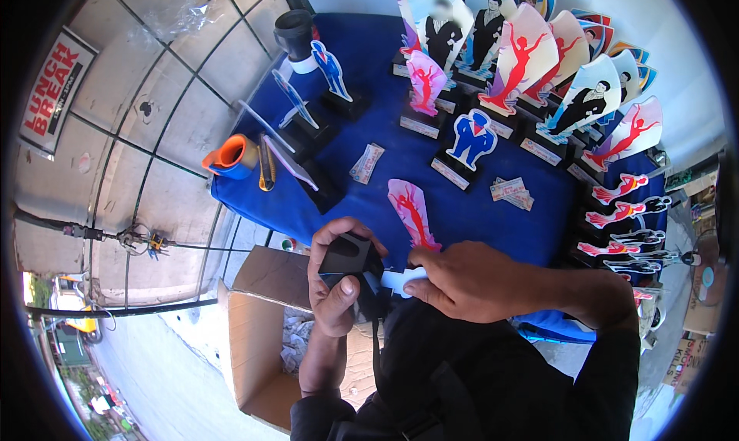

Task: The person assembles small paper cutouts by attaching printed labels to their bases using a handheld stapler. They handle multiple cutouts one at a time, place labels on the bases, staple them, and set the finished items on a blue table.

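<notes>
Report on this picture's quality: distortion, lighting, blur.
Head view: the wall grid bends strongly, and black fills the corners; head view: the pavement at lower left is bright and pale; head view: a blurred patch covers one suited cutout's head; head view: the black block in the left hand shows little detail.

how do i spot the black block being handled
Find the large blue-covered table, then the left hand at its near side. The black block is gripped in that hand. Unlike the black bases standing on the table, it is hand-held.
</notes>
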### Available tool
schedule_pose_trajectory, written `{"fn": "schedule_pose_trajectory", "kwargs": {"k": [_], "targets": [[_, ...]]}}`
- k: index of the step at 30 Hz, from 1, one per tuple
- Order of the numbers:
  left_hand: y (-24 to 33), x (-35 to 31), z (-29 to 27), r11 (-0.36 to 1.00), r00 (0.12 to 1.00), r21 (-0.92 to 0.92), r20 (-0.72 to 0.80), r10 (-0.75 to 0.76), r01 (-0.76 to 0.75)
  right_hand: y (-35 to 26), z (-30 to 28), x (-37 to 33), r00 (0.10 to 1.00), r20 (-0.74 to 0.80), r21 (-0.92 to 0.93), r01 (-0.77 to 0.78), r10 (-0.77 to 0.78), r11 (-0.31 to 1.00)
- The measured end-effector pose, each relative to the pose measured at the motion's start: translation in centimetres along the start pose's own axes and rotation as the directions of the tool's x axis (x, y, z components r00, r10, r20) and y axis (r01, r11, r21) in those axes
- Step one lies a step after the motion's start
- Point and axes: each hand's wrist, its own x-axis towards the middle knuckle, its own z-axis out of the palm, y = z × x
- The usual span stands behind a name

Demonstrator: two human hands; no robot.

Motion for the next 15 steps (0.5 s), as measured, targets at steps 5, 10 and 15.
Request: {"fn": "schedule_pose_trajectory", "kwargs": {"k": [5,10,15], "targets": [[0.2,0.3,0.2,0.992,0.999,0.122,0.034,-0.036,0.031,0.1,-0.2,0.4,0.999,0.044,-0.103,0.021,-0.017,0.994],[1.0,0.6,0.2,0.933,0.989,0.329,0.051,0.136,-0.145,-0.4,0.3,0.9,0.999,-0.008,-0.089,0.035,-0.036,0.995],[1.5,0.9,-0.5,0.941,0.979,0.312,0.189,0.076,-0.133,-0.1,1.1,0.9,0.996,-0.011,-0.176,0.09,-0.093,0.98]]}}
